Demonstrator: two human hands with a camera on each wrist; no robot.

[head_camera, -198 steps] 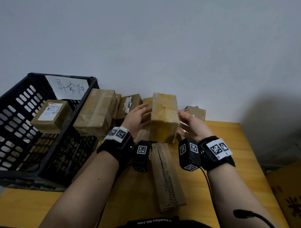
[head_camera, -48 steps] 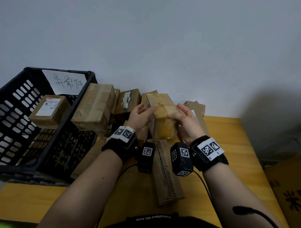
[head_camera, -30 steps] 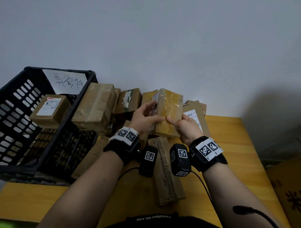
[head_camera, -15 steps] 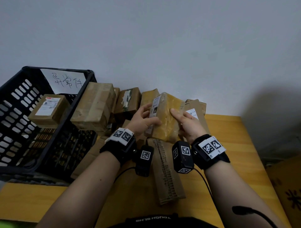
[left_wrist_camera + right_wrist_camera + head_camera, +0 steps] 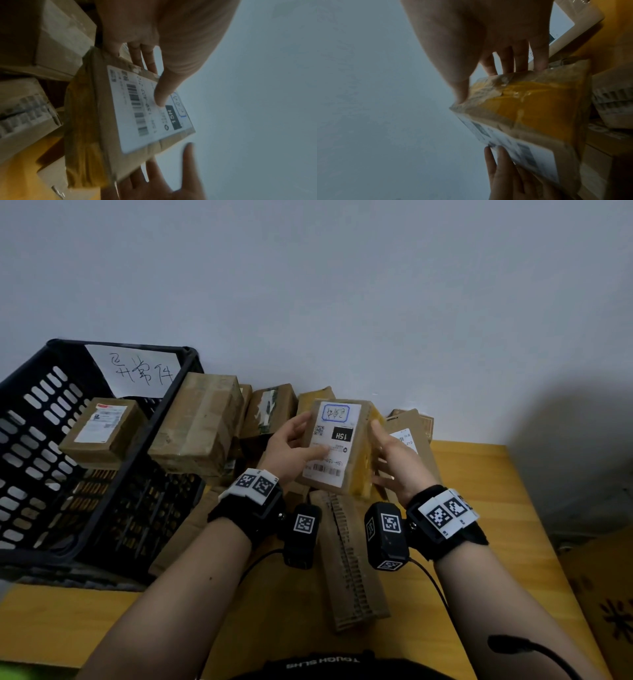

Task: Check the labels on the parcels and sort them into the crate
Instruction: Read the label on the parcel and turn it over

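A: One parcel (image 5: 337, 445) is up between both hands, above the pile at the far middle of the table (image 5: 479, 474), right of the crate (image 5: 41, 440). Half a second back only a sliver of its label showed; now the white face points square at the head camera.

B: Grip?

A: Left hand (image 5: 291, 448) holds the left edge, thumb across the label (image 5: 334, 443). Right hand (image 5: 394, 462) clasps the yellow-taped right side, fingers behind.

B: So the check can start.

A: Likely. Label reads "15H", plus a blue-boxed handwritten mark I can't read. One labelled box (image 5: 102, 428) sits in the crate already.
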